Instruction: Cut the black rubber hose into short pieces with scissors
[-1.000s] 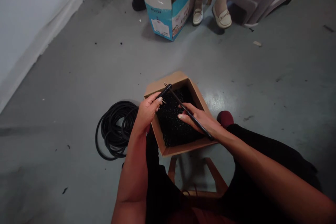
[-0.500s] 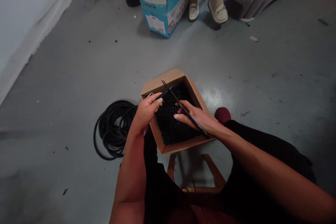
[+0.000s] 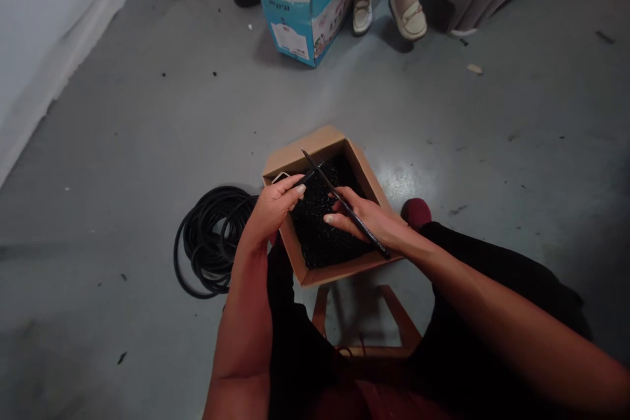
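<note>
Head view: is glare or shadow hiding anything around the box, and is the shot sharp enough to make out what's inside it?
Head view: soft glare sits on the grey floor right of the cardboard box; the shot is dim but fairly sharp, yet the black contents merge into one dark mass, so single pieces are hard to separate; the black coil loses detail similarly.

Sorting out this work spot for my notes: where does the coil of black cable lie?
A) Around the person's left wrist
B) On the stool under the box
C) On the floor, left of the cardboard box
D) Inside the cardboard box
C: the coil of black cable lies on the grey floor, just left of the cardboard box.
</note>
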A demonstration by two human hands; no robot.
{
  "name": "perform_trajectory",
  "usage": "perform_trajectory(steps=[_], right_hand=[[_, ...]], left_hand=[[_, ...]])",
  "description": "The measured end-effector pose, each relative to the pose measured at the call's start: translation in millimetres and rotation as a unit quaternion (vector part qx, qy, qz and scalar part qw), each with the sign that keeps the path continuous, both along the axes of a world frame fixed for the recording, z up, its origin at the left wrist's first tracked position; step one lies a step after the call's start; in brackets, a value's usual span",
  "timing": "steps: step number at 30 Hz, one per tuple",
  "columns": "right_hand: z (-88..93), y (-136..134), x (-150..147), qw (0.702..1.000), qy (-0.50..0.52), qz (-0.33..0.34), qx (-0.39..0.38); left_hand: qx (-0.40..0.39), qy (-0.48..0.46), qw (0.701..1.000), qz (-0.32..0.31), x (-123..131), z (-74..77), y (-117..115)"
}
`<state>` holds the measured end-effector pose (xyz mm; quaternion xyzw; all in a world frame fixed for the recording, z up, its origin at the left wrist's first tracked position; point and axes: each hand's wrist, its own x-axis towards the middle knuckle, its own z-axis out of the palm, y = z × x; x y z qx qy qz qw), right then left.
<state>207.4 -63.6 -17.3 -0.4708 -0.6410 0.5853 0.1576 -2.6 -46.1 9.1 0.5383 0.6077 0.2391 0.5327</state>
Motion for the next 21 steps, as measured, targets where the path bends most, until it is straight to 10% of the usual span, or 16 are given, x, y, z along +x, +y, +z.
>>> perform_trajectory(steps=[21], right_hand=[[-13.5, -4, -7, 0.989, -0.129, -0.011, 0.072]], left_hand=[[-0.049, -0.022, 0.997, -0.061, 1, 1.9, -1]])
